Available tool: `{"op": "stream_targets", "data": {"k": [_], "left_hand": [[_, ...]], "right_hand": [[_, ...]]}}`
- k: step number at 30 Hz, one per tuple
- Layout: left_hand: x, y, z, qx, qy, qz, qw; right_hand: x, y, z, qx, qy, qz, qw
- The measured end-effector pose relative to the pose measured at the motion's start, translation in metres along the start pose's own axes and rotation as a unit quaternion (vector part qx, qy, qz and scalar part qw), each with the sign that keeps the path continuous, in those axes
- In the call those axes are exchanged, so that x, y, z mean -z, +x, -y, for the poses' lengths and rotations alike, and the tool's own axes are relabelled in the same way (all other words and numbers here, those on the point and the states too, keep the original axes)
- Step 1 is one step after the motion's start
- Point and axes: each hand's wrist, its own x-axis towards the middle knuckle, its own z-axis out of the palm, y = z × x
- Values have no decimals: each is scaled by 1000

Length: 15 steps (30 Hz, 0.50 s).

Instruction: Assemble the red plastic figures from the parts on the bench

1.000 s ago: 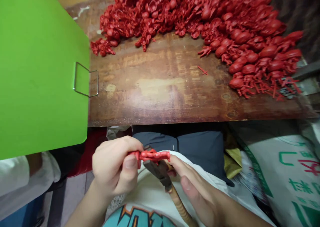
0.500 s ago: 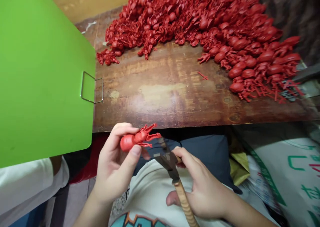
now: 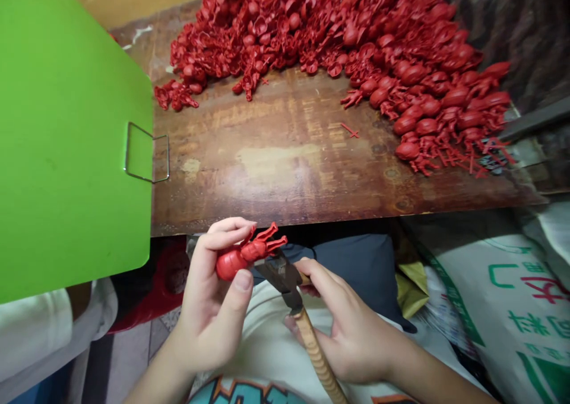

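My left hand (image 3: 218, 297) grips a red plastic toy insect (image 3: 238, 257) by its round body, between thumb and fingers. Its thin legs point up and to the right. Wooden-handled pliers (image 3: 287, 279), with dark metal jaws, are in my right hand (image 3: 347, 327). The jaws reach the right side of the insect, by its lower legs. Whether they touch or pinch a leg, I cannot tell. Both hands are above my lap, just in front of the table's near edge.
On the wooden table (image 3: 276, 190) lies a large heap of red plastic insects (image 3: 312, 30), spreading to the right. A small red scrap (image 3: 350, 130) lies nearer. At left stands a green board (image 3: 71, 155) with a wire clip (image 3: 146, 152). A printed white sack (image 3: 499, 273) is at right.
The plier jaws have moved up and left, closer to the insect's body and legs. The insect has turned slightly in my left hand. The whole view has shifted a little.
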Motion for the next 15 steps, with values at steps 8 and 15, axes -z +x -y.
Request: {"op": "stream_targets", "data": {"k": [8,15], "left_hand": [[-18,-6,2,-20,-87,-12,996],[-27,-8,-5,-77,-57,-10,995]], "right_hand": [[-8,-2,-11,58,-7,-16,998],[-9,-6,-22,60,20,68,996]]}}
